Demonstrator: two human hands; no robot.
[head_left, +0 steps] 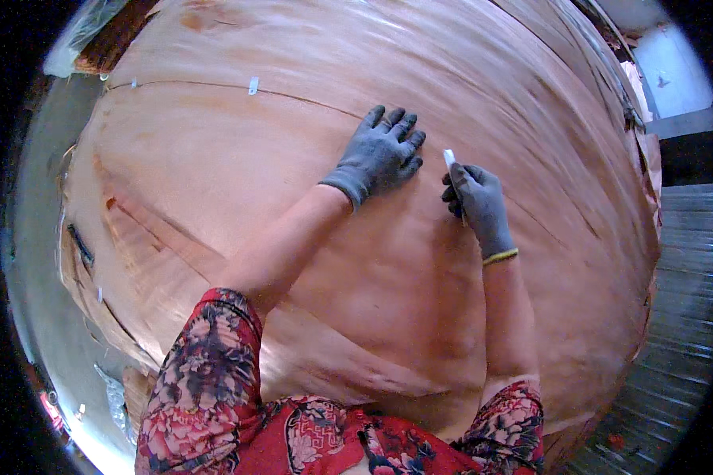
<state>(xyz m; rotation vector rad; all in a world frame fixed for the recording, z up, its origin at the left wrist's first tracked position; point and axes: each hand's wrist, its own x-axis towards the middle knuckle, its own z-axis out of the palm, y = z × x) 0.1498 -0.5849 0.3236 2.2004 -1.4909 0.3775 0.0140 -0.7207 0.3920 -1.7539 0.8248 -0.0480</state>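
Note:
A broad stack of thin reddish-brown sheets (317, 261), with the look of wood veneer, spreads out in front of me. My left hand (379, 154), in a grey glove with darker fingertips, lies flat on the top sheet, its fingers spread beside a thin dark seam (309, 100). To its right, my right hand (477, 199) is closed, in a similar glove with a yellow cuff edge. A short white strip-like piece (449, 157) sticks up from its fingers; its exact kind is unclear. A small whitish tab (253, 85) sits across the seam farther left.
A dark narrow object (80, 244) lies at the sheets' left edge. Clear plastic (115, 400) rests on the grey floor at lower left. Ribbed grey sheeting (681, 293) stretches along the right side. Some sheet edges are torn and lifted.

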